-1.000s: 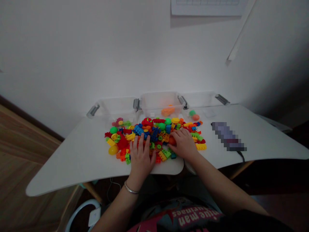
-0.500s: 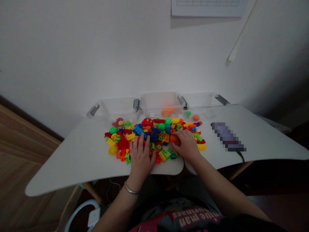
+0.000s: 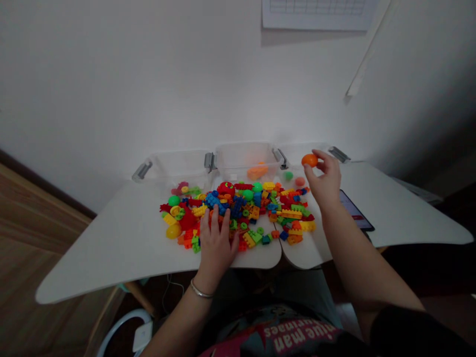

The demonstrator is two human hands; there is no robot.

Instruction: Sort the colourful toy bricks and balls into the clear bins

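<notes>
Between the thumb and fingers of my right hand is an orange ball, raised in front of the right clear bin. Inside that bin a green ball and another orange ball show through the wall. My left hand lies with fingers spread on the near side of a heap of toy bricks; the bricks under it are hidden. Around the heap are a yellow ball, a green ball and a red round piece.
A middle clear bin holds an orange piece. The left clear bin has red and green pieces at its front. A phone lies right of the heap, partly behind my right forearm. Two white tabletops meet near the middle.
My right hand has lifted the orange ball out of the heap and carried it up and right to the right bin. My left hand stays on the bricks.
</notes>
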